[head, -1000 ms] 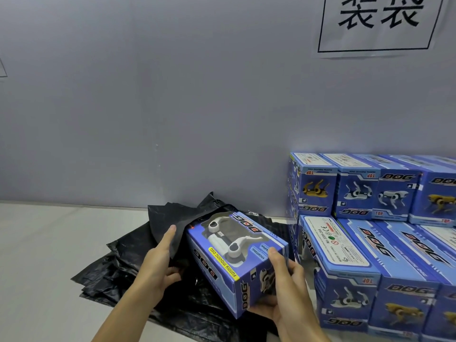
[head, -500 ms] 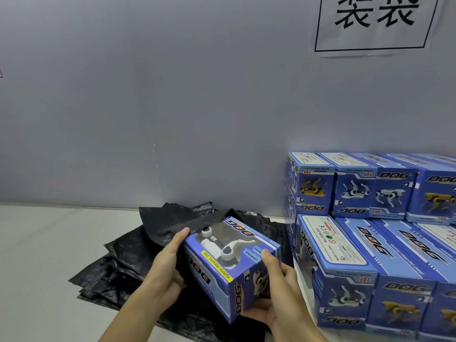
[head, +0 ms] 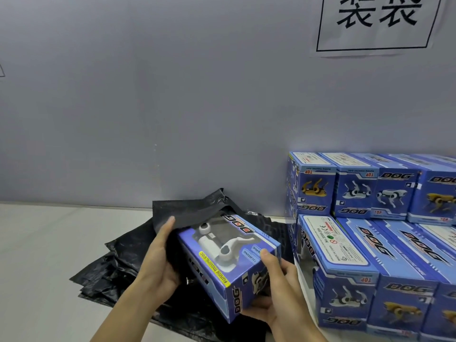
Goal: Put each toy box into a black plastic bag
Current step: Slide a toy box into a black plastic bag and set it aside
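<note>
On the pale tabletop [head: 37, 243] at the left lies a flat stack of crinkled black plastic bags [head: 116, 265], fanned out toward the grey wall [head: 172, 95]. The left hand [head: 158, 265] reaches in from the bottom edge, its fingers curled under the top black plastic bag [head: 187, 211] and its thumb on the raised flap, holding the mouth lifted open. The far end of the blue cardboard toy box with a clear window showing a white robot dog [head: 229, 260] is tucked under that flap, while its near end juts out, tilted toward the camera. The right hand [head: 276, 292] cups the near end of the box, thumb pressed on the top face and fingers wrapped beneath. Just right of it stand stacked blue "DOG" toy boxes [head: 370, 255] in two tiers, blocking that side. A white paper sign with black characters [head: 377, 23] hangs on the wall above them
</note>
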Available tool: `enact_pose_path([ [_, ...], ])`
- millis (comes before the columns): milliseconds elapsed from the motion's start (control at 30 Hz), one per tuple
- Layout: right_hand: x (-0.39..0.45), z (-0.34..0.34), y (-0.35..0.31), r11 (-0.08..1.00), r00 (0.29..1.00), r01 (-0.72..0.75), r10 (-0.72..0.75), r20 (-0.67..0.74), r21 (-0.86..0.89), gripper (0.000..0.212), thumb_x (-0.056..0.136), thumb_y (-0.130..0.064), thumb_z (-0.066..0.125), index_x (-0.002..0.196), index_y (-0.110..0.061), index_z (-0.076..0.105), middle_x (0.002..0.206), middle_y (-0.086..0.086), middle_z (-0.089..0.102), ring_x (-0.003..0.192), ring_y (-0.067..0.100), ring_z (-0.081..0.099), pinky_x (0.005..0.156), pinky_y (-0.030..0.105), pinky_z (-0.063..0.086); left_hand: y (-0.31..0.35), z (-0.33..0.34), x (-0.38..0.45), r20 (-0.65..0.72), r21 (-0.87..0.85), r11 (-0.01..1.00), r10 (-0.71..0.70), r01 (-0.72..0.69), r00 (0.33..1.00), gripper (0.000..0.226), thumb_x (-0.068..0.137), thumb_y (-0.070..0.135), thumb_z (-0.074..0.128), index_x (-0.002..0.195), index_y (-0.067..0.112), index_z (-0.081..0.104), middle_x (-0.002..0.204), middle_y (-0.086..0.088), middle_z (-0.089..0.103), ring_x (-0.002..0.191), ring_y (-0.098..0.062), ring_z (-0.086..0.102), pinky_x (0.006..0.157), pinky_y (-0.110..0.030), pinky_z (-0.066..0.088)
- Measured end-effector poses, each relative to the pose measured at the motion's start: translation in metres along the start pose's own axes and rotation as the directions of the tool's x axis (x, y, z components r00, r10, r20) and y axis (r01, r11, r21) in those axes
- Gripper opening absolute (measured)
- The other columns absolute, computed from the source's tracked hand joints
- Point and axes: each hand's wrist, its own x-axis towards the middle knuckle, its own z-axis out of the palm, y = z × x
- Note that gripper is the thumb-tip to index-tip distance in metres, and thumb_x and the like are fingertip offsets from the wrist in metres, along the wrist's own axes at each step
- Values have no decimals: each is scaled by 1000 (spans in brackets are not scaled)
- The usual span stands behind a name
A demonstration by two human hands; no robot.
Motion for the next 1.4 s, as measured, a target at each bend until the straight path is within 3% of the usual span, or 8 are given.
enact_pose_path([
  [200,0,3,6,999,1000,3,-3,2,-49,48,77,-48,76,111,-28,51,105,15,71,81,38,74,63,55,61,-4,-1,3,-75,4,1000,-22,23,997,33,80,49,71,79,19,83,99,-7,77,76,-23,76,72,-38,52],
  [433,2,24,9,997,997,64,-65,-48,-32,38,84,-43,73,107,-31,45,108,14,69,84,33,75,60,50,61,-6,7,-3,-104,28,998,-46,49,994,54,67,48,78,107,11,76,104,-12,76,92,-31,74,98,-48,52],
  [633,9,48,11,993,991,120,-121,-59,-18,30,89,-43,68,100,-40,41,106,9,68,68,17,75,52,36,58,-2,5,-5,-37,28,996,-86,87,996,62,74,41,73,122,1,68,119,-21,69,101,-35,67,99,-47,48],
  [767,8,47,20,993,992,114,-111,-57,45,32,90,-40,68,108,-33,42,107,10,68,73,23,75,53,37,58,2,1,-6,46,52,993,-110,107,993,59,74,33,72,124,2,67,120,-19,70,101,-34,70,91,-43,52],
  [1000,4,29,22,997,997,82,-82,8,10,35,88,-42,68,112,-29,47,107,14,69,82,35,74,57,43,59,3,-6,-1,-40,-10,999,-37,37,998,67,71,74,66,103,17,80,113,-12,74,101,-34,72,93,-46,52],
  [1100,6,26,23,996,996,80,-79,42,-28,35,87,-43,69,112,-31,47,107,14,71,85,33,75,67,49,62,2,-6,-1,-53,0,998,-64,64,997,58,70,65,72,98,15,81,110,-14,74,97,-36,73,97,-48,51],
  [1200,7,24,21,997,996,81,-81,31,10,32,89,-42,68,110,-30,47,108,13,69,77,30,75,54,40,58,-2,0,-4,-13,44,994,-99,99,995,50,72,56,74,99,14,81,110,-13,74,96,-33,73,92,-44,54],
  [1400,9,21,12,981,982,186,-184,-32,56,37,87,-44,68,113,-30,47,107,6,70,82,26,76,56,38,59,-15,17,-10,158,141,974,-201,180,967,44,76,44,73,109,15,77,120,-14,71,107,-32,70,79,-41,60],
])
